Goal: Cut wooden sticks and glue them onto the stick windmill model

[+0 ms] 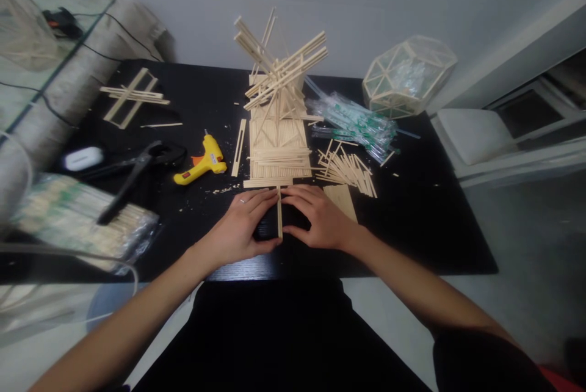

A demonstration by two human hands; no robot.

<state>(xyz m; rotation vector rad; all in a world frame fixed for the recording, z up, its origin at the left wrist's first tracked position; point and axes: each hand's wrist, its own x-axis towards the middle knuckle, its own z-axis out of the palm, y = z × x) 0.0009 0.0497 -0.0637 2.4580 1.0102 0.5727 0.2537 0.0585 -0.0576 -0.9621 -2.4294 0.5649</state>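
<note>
Near the front of the black table, my left hand [245, 221] and my right hand [318, 215] pinch a narrow bundle of wooden sticks [280, 218] from its two sides. The bundle points away from me, its far end close to a flat strip of joined sticks [268, 183]. Beyond that lies a slatted stick base [279, 135] with loose sticks across it. A windmill-like stick structure [279, 80] with crossed blades rises from the base's far part. Fingers on both hands are closed against the bundle; the sticks' exact number is unclear.
Left of the base are a yellow glue gun [204, 159], a crossed stick frame [132, 98], a white case [84, 159] and a packet of sticks [86, 218]. Loose sticks [348, 169], plastic wrappers [352, 120] and a polyhedral stick frame [407, 77] lie to the right.
</note>
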